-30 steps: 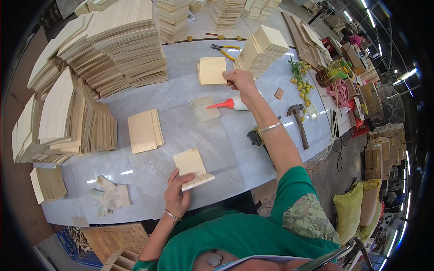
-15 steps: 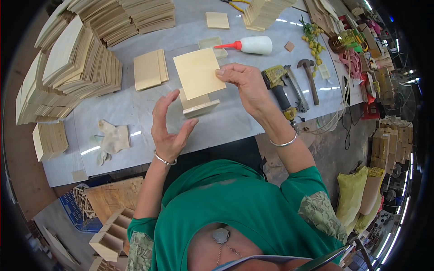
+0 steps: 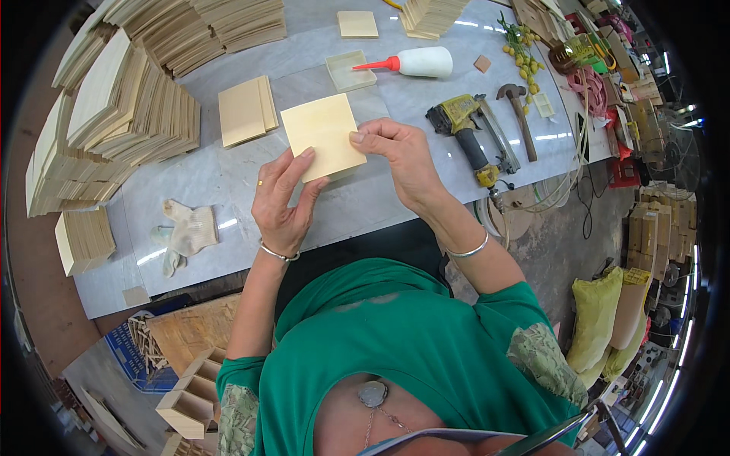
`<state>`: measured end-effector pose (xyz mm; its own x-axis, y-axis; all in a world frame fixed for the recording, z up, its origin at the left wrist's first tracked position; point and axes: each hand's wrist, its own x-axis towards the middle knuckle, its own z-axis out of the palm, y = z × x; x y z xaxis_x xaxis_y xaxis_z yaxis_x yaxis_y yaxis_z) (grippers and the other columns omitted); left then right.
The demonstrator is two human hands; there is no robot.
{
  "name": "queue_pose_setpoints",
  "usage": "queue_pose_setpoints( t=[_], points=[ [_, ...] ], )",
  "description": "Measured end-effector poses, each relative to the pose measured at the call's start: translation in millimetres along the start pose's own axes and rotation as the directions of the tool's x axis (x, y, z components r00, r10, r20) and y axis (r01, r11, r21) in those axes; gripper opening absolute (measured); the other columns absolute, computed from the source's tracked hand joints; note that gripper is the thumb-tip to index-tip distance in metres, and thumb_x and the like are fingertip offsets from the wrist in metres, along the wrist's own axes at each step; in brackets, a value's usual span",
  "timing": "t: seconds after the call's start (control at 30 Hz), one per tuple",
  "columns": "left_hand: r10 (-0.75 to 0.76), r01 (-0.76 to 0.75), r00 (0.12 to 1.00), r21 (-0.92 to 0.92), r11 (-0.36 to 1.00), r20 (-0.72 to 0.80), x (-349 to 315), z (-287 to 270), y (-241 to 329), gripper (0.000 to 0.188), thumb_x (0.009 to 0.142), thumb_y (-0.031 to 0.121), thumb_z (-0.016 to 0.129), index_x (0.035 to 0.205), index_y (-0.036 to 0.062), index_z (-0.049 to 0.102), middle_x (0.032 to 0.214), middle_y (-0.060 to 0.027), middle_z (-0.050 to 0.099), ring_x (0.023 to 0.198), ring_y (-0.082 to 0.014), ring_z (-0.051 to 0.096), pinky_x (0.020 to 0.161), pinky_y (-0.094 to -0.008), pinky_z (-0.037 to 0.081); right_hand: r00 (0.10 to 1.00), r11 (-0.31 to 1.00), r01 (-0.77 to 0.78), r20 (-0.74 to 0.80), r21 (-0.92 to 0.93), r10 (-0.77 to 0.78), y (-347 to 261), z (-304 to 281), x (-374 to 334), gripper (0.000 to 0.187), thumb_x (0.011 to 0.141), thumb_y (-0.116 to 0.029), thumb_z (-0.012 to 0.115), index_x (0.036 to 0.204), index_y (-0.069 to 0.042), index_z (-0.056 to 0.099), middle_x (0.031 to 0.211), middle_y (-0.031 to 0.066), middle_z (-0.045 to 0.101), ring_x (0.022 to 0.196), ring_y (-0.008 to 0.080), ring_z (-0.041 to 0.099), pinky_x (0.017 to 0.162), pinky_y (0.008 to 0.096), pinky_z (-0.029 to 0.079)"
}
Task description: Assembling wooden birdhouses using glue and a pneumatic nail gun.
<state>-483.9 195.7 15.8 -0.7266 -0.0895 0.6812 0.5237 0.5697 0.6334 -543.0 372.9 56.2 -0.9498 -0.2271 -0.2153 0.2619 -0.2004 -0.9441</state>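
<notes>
**Thin wooden square held up between both hands, edge grips left and right**

The pale wooden square [image 3: 323,144] was up off the tabletop [image 3: 365,201], pinched between the two hands. The right hand [image 3: 399,152] had its grip closed on the panel's right edge, thumb on the near face and fingers curled behind. The left hand [image 3: 283,199] took the lower left corner, fingers spread flat up the face, its grip closed there too.

The panel looked thin, flat and stiff, showing no sag between the two holds, and seemed light enough for fingertip pressure. Bare, smooth wood of that kind was probably a little slick, so holds at opposite edges seemed the sound choice; a single corner pinch would have let it swing. Thin stock could split or dent at the corners if squeezed hard.

Just under the grips there seemed to be a second piece lying on the tabletop, though the held panel hid most of it. Beyond the left grip lay a small stack of like squares [image 3: 245,112], and well out to that side a white work glove [image 3: 186,232]. Beyond the right grip sat a white glue bottle [image 3: 414,62] with a red nozzle, and to its right, near but apart, a yellow nail gun [image 3: 464,125] and a hammer [image 3: 518,106]. Tall stacks of cut boards [image 3: 129,114] stood far left of everything.
</notes>
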Motion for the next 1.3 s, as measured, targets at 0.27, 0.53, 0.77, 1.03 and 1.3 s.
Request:
queue_pose_setpoints(
  t=[0.27, 0.53, 0.77, 1.03, 1.3],
  points=[
    [-0.083, 0.084, 0.996, -0.052, 0.995, 0.01, -0.3, 6.0, 1.0, 0.033, 0.077, 0.004, 0.075, 0.109, 0.0034, 0.067, 0.106, -0.0159, 0.065, 0.081, -0.02, 0.063, 0.063, -0.0273, 0.052, 0.974, 0.943, 0.211, -0.03, -0.258, -0.226, 17.9, -21.0, -3.2, 0.016, 0.086, -0.012, 0.066, 0.092, 0.002, 0.066, 0.085, 0.0046, 0.064, 0.077, 0.0098, 0.057, 0.069, 0.0238, 0.045],
    [-0.111, 0.114, 0.993, -0.08, 0.99, 0.033, 0.5, 5.4, 1.9, 0.03, 0.079, 0.002, 0.073, 0.108, 0.0024, 0.067, 0.103, -0.0164, 0.063, 0.077, -0.0155, 0.063, 0.059, -0.0244, 0.053, 0.719, 0.513, 0.611, 0.152, -0.603, -0.678, 21.1, -14.8, -22.2, 0.009, 0.079, -0.004, 0.068, 0.086, -0.003, 0.062, 0.078, 0.0087, 0.061, 0.066, 0.0202, 0.062, 0.058, 0.0301, 0.049],
    [-0.125, 0.127, 0.992, -0.081, 0.989, 0.034, 1.3, 4.9, 2.1, 0.028, 0.079, 0.002, 0.073, 0.107, 0.0016, 0.067, 0.103, -0.0168, 0.063, 0.077, -0.0153, 0.063, 0.058, -0.0246, 0.053, 0.626, 0.36, 0.643, 0.192, -0.676, -0.756, 23.0, -15.7, -18.8, 0.01, 0.075, -0.003, 0.069, 0.083, -0.004, 0.062, 0.074, 0.007, 0.059, 0.064, 0.0221, 0.059, 0.056, 0.0325, 0.048],
    [-0.08, 0.082, 0.996, -0.054, 0.995, 0.043, 3.0, 3.8, 3.2, 0.028, 0.08, 0.001, 0.072, 0.107, 0.0007, 0.066, 0.101, -0.0169, 0.063, 0.076, -0.0166, 0.063, 0.058, -0.0252, 0.053, 0.53, 0.181, 0.664, 0.285, -0.726, -0.799, 23.2, -14.0, -18.3, 0.013, 0.072, -0.001, 0.068, 0.083, -0.004, 0.062, 0.079, 0.0076, 0.059, 0.07, 0.023, 0.059, 0.059, 0.0325, 0.049],
    [-0.089, 0.092, 0.995, -0.076, 0.993, 0.047, 2.3, 6.0, 2.2, 0.029, 0.08, 0.0, 0.072, 0.108, 0.0007, 0.066, 0.1, -0.0163, 0.063, 0.076, -0.016, 0.063, 0.058, -0.0246, 0.053, 0.599, 0.261, 0.63, 0.244, -0.731, -0.763, 23.4, -23.1, -24.8, 0.019, 0.072, -0.002, 0.068, 0.09, -0.004, 0.062, 0.082, 0.0093, 0.06, 0.073, 0.0261, 0.06, 0.061, 0.034, 0.05]
  ],
)
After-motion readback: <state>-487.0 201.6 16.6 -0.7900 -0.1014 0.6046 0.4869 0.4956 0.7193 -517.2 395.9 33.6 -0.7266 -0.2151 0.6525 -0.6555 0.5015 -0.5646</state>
